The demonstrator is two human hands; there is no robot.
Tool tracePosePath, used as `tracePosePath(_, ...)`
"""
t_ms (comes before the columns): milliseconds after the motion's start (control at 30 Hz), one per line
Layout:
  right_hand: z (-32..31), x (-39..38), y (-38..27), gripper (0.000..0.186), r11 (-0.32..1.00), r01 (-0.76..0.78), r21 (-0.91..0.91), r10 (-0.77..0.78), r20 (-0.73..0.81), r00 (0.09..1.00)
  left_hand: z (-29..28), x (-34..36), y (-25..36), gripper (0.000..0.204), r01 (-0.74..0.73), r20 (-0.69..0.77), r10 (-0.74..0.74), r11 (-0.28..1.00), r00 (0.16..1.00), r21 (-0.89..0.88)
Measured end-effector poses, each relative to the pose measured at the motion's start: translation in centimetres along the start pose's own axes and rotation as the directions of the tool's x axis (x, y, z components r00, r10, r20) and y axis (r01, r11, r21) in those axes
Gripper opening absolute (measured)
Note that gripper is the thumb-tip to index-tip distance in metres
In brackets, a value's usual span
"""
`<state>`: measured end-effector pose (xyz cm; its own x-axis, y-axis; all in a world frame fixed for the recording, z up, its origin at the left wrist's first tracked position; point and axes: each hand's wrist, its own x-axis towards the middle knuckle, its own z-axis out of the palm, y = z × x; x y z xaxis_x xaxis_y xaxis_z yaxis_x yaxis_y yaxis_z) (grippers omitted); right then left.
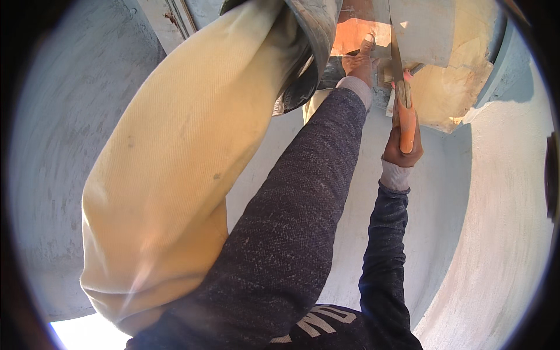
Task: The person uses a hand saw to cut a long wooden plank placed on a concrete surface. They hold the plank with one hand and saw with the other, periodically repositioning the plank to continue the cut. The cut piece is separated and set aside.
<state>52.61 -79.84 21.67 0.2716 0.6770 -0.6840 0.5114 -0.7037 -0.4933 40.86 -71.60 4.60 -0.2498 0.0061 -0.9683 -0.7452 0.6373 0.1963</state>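
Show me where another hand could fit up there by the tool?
Bare pale wall lies open right of the right hand and its orange-handled trowel. More bare wall sits left of the cream trouser leg. It is crowded where the left hand meets the yellowish patch.

The left hand point(359, 61) sits near twelve o'clock, flat against the wall patch point(356, 32) above it, and just to its right, toward one o'clock, the right hand point(402, 146) grips the handle of a trowel point(403, 99) whose blade runs up onto the same surface. A bent trouser leg point(169, 175) fills the view from eleven o'clock down to seven o'clock, left of both sleeves, which enter from six o'clock. The curved wall point(501, 221) wraps round behind everything, from nine o'clock on the left to three and five o'clock on the right.
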Motion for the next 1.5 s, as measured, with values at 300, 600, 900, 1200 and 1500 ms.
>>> tracePosePath(300,-8.8,-10.0,-4.1,0.042,0.994,-0.110,0.003,0.109,0.088,0.990,-1.4,-0.1,-0.3,0.049,0.028,0.052,-0.021,0.988,0.998,-0.150)
tracePosePath(600,-11.2,-10.3,-6.2,0.041,0.973,0.070,0.222,-0.052,-0.085,0.995,-0.9,-5.6,3.8,0.066,0.107,0.029,-0.166,0.749,0.986,0.654)
tracePosePath(900,-9.2,-11.8,-3.6,0.035,0.615,-0.020,0.788,0.396,-0.287,0.872,18.9,-4.4,10.5,0.063,-0.517,0.984,-0.177,-0.843,0.004,-0.150)
tracePosePath(1200,-7.4,-13.6,-3.9,0.041,0.604,-0.122,0.787,0.617,-0.365,0.697,26.6,-7.5,9.2,0.060,-0.296,0.491,-0.612,-0.762,0.620,-0.576)
tracePosePath(1500,-7.0,-11.7,-6.3,0.046,0.558,-0.161,0.814,0.620,-0.279,0.733,22.7,-6.9,13.4,0.039,-0.367,0.511,-0.857,-0.497,0.066,-0.786)
